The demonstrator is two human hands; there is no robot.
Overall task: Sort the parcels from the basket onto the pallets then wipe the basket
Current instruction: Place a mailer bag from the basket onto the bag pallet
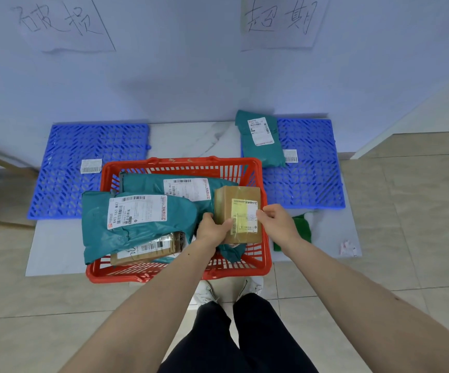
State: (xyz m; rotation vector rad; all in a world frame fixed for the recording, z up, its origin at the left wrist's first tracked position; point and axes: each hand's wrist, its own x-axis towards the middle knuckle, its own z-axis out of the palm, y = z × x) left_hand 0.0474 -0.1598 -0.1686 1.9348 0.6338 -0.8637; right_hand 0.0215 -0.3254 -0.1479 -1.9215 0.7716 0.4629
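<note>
Pale wall (191, 76) carries two handwritten paper signs (279, 22); beige tiled floor (379, 211) below. Two blue plastic lattice pallets: left pallet (64, 157) holds only a small barcode label, right pallet (312, 170) holds one teal poly mailer (263, 146), long axis running away from the person. Red plastic mesh basket (180, 273) sits between the pallets, holding teal mailers (137, 219). Brown cardboard box (240, 211) is held upright above the basket's right side, long axis vertical, yellowish label facing camera. Left hand (212, 230) and right hand (274, 219) grip its sides, fingers curled round the edges.
</note>
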